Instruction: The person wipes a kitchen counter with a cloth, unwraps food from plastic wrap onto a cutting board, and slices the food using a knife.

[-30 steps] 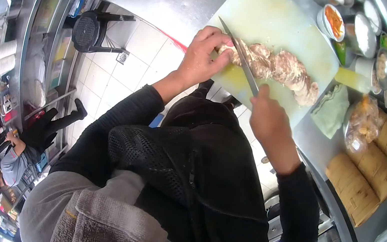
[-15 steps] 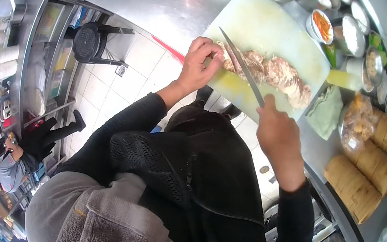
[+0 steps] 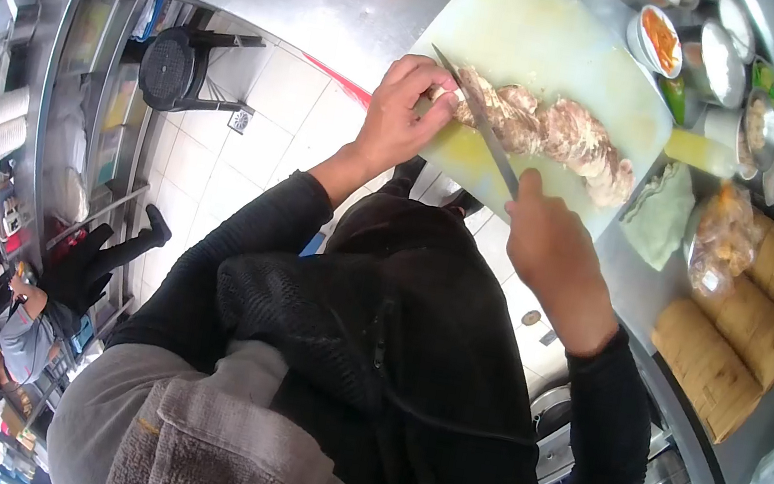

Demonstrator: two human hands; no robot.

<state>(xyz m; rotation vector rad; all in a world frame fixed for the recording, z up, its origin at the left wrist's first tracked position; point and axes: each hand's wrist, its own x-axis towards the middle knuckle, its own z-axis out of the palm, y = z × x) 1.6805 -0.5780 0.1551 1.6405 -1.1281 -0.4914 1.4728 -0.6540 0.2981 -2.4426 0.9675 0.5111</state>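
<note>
Sliced cooked meat (image 3: 579,146) lies in a row across the pale cutting board (image 3: 513,19). My left hand (image 3: 406,111) is closed on the left end of the meat, fingers bent, partly hiding that piece. In my right hand (image 3: 559,244) is a long knife (image 3: 486,128), gripped by its handle. The blade crosses the meat slantwise just right of my left fingertips, its point beyond the meat's far edge. Yellowish juice wets the board in front of the meat.
At the right stand bamboo steamers (image 3: 706,369), a plastic bag of food (image 3: 721,239) and a green cloth (image 3: 660,214). A bowl of orange strips (image 3: 656,39) sits by the board's far corner. Left are a black stool (image 3: 171,68) and another person (image 3: 39,329).
The view has shifted slightly, with the board higher in the picture. My left hand still holds the meat's end; the knife remains across the meat, its handle a little farther up and left.
</note>
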